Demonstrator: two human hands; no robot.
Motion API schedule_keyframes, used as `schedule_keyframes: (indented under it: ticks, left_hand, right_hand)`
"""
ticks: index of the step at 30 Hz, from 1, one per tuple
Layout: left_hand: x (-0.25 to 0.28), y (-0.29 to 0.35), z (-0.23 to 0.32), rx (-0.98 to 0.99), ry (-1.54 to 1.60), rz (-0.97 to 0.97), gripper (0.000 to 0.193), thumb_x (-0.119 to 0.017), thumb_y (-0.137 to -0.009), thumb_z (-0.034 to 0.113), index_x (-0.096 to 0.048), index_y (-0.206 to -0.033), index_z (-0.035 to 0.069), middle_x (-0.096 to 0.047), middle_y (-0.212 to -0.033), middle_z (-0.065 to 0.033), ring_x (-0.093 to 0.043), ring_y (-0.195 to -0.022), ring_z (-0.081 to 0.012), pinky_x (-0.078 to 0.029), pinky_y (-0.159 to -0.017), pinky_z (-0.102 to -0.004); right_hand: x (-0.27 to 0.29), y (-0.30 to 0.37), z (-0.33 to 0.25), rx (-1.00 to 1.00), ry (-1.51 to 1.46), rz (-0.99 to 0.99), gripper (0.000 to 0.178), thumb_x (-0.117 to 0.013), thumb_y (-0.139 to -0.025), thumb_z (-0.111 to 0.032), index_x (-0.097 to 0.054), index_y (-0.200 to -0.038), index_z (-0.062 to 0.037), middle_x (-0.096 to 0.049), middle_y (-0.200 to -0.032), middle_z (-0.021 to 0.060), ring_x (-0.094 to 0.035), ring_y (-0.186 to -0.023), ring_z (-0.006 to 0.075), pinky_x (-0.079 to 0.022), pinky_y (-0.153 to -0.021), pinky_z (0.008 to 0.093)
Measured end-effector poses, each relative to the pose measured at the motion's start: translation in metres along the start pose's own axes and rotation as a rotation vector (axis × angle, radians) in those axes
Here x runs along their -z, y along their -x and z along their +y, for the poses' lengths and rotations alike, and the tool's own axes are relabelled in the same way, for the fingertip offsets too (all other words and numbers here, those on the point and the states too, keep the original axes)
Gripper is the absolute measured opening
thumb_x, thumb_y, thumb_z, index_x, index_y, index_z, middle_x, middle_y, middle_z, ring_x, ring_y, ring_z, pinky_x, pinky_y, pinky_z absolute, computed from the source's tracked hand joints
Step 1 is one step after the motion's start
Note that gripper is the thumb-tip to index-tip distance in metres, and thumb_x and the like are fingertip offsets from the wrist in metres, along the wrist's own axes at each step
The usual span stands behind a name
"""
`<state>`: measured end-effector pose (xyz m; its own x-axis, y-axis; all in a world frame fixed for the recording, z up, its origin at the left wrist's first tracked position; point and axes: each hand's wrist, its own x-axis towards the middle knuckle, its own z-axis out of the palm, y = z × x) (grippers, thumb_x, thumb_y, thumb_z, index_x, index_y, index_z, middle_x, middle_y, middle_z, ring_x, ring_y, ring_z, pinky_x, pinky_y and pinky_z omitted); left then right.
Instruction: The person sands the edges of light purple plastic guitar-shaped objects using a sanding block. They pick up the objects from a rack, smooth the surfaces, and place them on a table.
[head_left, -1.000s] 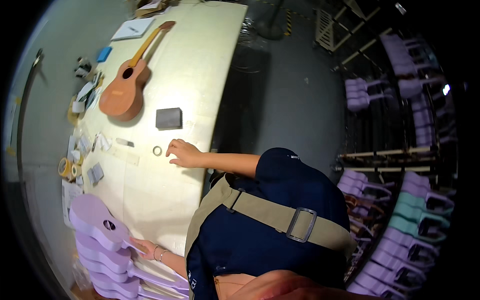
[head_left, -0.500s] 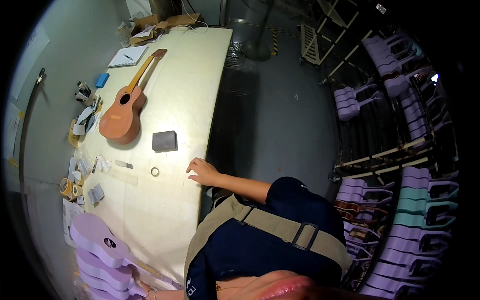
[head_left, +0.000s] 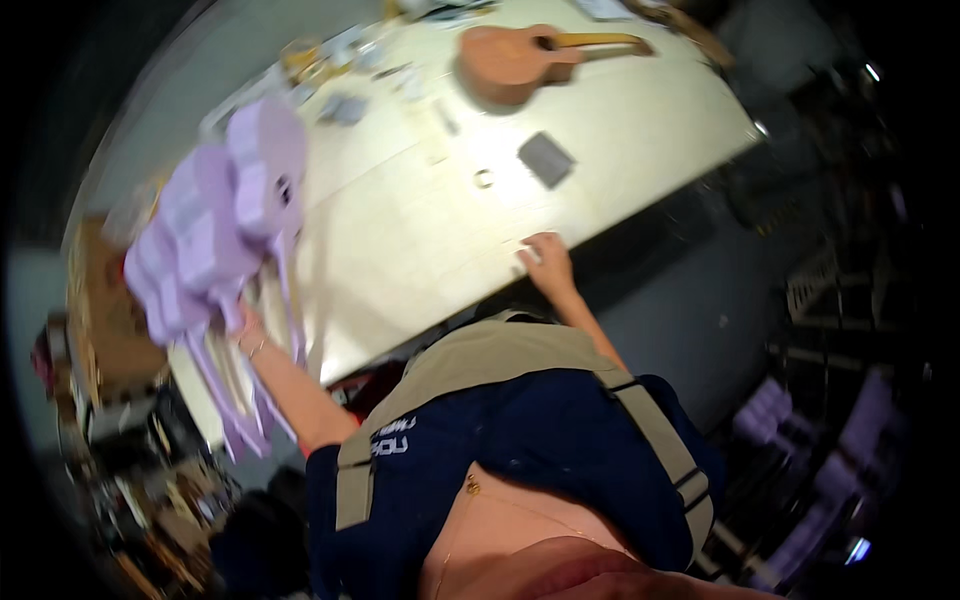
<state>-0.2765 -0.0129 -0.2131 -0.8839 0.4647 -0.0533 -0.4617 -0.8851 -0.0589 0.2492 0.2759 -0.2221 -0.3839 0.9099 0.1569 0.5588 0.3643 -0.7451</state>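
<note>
A stack of several purple ukuleles (head_left: 215,222) stands at the left end of the work table, necks pointing toward me. The front one shows its sound hole and fretboard. My left hand (head_left: 246,328) is closed round the neck of a ukulele behind it; its fingers are partly hidden. By the table's near edge, my right hand (head_left: 546,262) rests with fingers bent and apart, holding nothing. Beyond it lie a dark grey block (head_left: 546,160) and a small ring-shaped roll of tape (head_left: 484,179). A brown ukulele (head_left: 515,62) lies farther back, its neck to the right.
The pale table (head_left: 400,265) runs off to the upper right. Tape rolls (head_left: 312,68) and a grey folded piece (head_left: 343,108) lie along its far side. Cardboard (head_left: 112,315) stands beyond the left end. Racks with purple ukuleles (head_left: 765,412) are at the lower right, blurred.
The view has swung left, so the purple stack and my left arm now show more fully. My right hand stays at the table edge; the brown ukulele and block look unmoved on the table.
</note>
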Motion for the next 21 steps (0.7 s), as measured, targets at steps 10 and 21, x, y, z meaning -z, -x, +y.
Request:
schedule_keyframes:
  ticks: [10,21]
  left_hand:
    - [-0.163,0.165,-0.07,-0.587,-0.486,0.041,0.047,-0.039,-0.087,0.032,-0.044,-0.11,-0.01,-0.053,-0.111,-0.0195,-0.05,-0.106,-0.0335,-0.041,-0.093,-0.0453]
    - [-0.176,0.252,-0.171,-0.525,-0.557,0.082,0.015,-0.053,-0.085,0.021,-0.048,-0.083,0.007,-0.05,-0.079,-0.003,-0.052,-0.086,-0.0191,-0.027,-0.102,-0.0503]
  right_hand:
    - [-0.017,-0.038,-0.081,-0.107,-0.631,-0.49,0.026,-0.051,-0.087,-0.025,-0.056,-0.099,-0.002,-0.051,-0.109,0.0122,-0.052,-0.096,0.0236,-0.045,-0.081,0.0343]
    - [-0.045,-0.059,-0.118,-0.5,-1.258,-0.726,0.075,-0.021,-0.087,-0.06,-0.03,-0.13,0.0012,-0.042,-0.126,0.018,-0.045,-0.113,0.0273,-0.037,-0.095,0.0354]
